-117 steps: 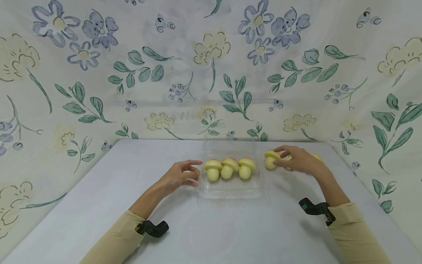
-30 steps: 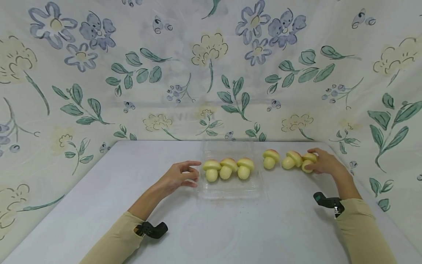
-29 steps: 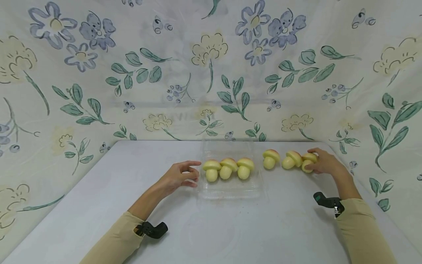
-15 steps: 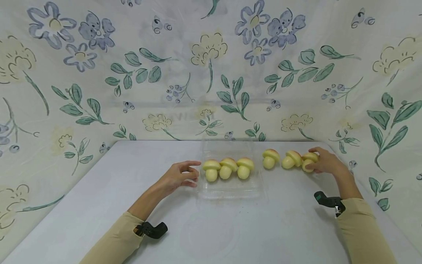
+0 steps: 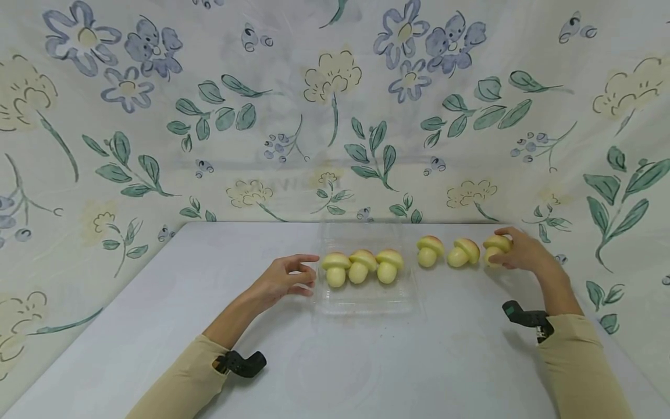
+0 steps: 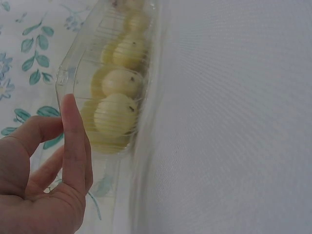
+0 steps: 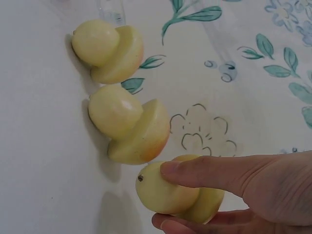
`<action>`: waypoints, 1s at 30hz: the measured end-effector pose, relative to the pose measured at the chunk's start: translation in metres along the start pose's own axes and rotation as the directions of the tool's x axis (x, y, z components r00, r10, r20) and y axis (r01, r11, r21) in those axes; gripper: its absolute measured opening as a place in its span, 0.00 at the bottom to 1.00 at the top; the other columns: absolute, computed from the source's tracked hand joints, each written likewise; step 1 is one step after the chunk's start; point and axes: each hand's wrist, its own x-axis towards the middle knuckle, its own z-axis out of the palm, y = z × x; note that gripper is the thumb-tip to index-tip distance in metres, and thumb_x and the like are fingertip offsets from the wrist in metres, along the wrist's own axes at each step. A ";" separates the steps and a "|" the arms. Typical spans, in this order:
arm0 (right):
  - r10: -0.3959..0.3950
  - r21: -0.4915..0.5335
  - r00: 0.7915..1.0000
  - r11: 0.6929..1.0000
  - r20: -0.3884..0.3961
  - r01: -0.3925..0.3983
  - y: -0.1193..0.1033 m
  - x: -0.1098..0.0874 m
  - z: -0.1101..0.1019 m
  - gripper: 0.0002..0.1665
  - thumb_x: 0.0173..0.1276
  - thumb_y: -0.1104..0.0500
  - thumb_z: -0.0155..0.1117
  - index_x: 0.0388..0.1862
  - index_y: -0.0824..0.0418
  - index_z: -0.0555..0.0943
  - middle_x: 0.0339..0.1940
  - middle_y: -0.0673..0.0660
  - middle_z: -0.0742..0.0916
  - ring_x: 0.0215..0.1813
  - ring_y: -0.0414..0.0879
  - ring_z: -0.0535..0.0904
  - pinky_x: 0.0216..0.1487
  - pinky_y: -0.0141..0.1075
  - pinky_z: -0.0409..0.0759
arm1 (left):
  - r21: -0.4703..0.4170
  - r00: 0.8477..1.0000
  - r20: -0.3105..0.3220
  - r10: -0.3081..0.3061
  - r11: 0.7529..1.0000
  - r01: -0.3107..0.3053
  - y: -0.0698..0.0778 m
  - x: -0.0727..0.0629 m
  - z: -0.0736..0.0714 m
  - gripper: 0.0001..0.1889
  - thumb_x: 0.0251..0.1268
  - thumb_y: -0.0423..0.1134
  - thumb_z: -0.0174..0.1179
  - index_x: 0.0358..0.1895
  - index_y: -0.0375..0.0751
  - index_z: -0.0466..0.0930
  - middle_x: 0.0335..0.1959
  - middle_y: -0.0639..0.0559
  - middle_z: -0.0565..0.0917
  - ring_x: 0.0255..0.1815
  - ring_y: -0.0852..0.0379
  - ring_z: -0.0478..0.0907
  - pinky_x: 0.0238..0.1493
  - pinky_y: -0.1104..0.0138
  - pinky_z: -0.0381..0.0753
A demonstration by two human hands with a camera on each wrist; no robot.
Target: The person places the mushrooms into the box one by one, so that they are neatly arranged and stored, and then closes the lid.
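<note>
A clear plastic box (image 5: 366,305) stands on the table with its lid raised at the back. Three yellow mushroom-shaped fruits (image 5: 361,267) sit in a row inside it. My left hand (image 5: 282,279) is at the box's left side, and in the left wrist view a straight finger (image 6: 73,131) touches the rim. My right hand (image 5: 523,250) holds another mushroom-shaped fruit (image 7: 163,187) between thumb and fingers; part of its cap is hidden behind the hand. Two more like it, a left fruit (image 5: 430,252) and a middle fruit (image 5: 463,253), lie between the box and this hand.
The white table (image 5: 335,361) ends at a flower-printed cloth (image 5: 293,134) hanging behind it. A black wrist camera (image 5: 523,316) juts out from the right sleeve, and a second wrist camera (image 5: 241,364) from the left.
My right hand has moved from over the left fruit to the rightmost one, then shifted it slightly right and away, widening the gap to the middle fruit. My left hand has stayed put.
</note>
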 end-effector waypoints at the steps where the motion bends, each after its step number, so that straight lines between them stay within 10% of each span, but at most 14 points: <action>1: -0.003 0.004 1.000 1.000 -0.001 0.003 -0.001 -0.001 -0.001 0.47 0.65 0.55 0.68 0.73 0.73 0.55 0.56 0.77 0.74 0.41 0.55 0.83 0.39 0.40 0.82 | 0.001 1.000 0.001 0.001 1.000 -0.001 0.000 0.000 0.000 0.28 0.67 0.30 0.60 0.70 0.37 0.67 0.41 0.48 0.77 0.39 0.55 0.80 0.41 0.66 0.88; 30: -0.048 -0.079 0.998 0.996 -0.046 0.044 -0.037 -0.014 -0.015 0.46 0.66 0.53 0.68 0.73 0.69 0.56 0.51 0.75 0.78 0.41 0.57 0.83 0.34 0.38 0.77 | 0.003 1.000 0.017 0.012 1.000 -0.012 -0.002 0.002 -0.001 0.29 0.67 0.30 0.60 0.71 0.35 0.65 0.41 0.47 0.77 0.40 0.56 0.80 0.42 0.65 0.88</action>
